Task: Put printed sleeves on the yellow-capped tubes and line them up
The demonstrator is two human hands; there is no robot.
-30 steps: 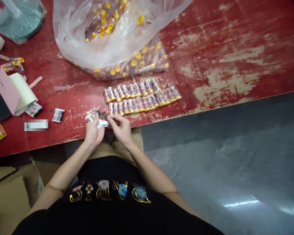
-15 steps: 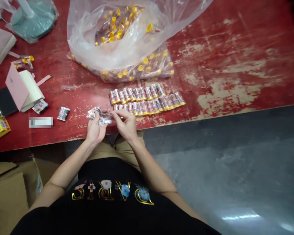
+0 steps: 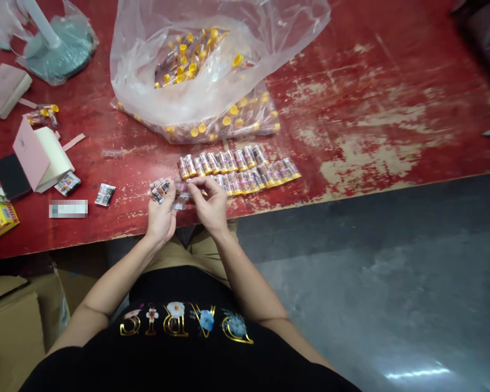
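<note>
Over the table's near edge, my left hand (image 3: 160, 212) is closed, its thumb pressing on a bunch of small printed plastic wrappers (image 3: 159, 190). Clear printed film (image 3: 182, 189) spans the gap between my two hands. My right hand (image 3: 211, 202) pinches the film's right side between thumb and fingertips; the exact grip is blurred. Just beyond the hands lie two rows of small clear tubes (image 3: 239, 182) with printed labels and yellow ends. My right hand hides the left end of the nearer row.
A large open clear bag (image 3: 134, 92) full of yellow-capped tubes stands behind the rows. Leftward lie two small packets (image 3: 105, 194), an open pink notebook (image 3: 32, 152), a black flat object (image 3: 11, 177) and a yellow box (image 3: 0, 215). Cardboard (image 3: 14, 321) is below the red table (image 3: 351, 147).
The view has shifted slightly. My hands remain together at the table edge; the left thumb now lies further over the wrappers, and the film between the hands has turned a little.
</note>
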